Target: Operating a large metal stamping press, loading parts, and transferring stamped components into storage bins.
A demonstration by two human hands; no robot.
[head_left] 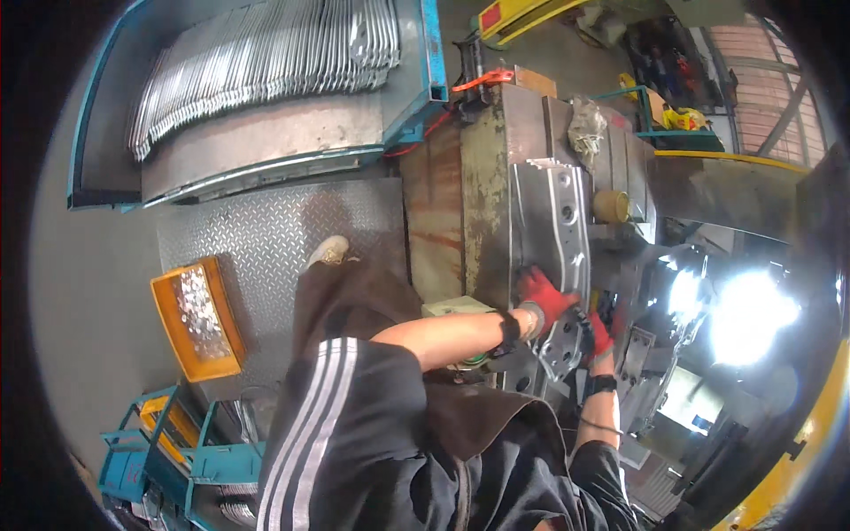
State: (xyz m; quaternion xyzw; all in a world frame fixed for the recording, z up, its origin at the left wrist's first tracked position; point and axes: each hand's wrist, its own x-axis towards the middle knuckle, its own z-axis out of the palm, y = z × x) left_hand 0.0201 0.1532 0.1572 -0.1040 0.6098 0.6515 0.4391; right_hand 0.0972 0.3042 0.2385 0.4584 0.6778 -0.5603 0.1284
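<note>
Long stamped metal panels (567, 212) with round holes lie in a stack on the workbench, running away from me. My left hand (547, 299), in a red glove, is closed on the near part of the top panel, its fingers bent over the metal. On the panel's right edge, my right hand (601, 334), also red-gloved, grips it; dark patches and shadow hide part of these fingers. Below the hands, the panel's near end (560, 354) shows more holes.
A blue-framed bin (266, 164) of upright metal parts stands far left. A yellow crate (232, 341) of small pieces sits on the tread plate (248, 226). On the bench are a tape roll (611, 206) and a plastic bag (587, 128). Bright light glares right of machinery.
</note>
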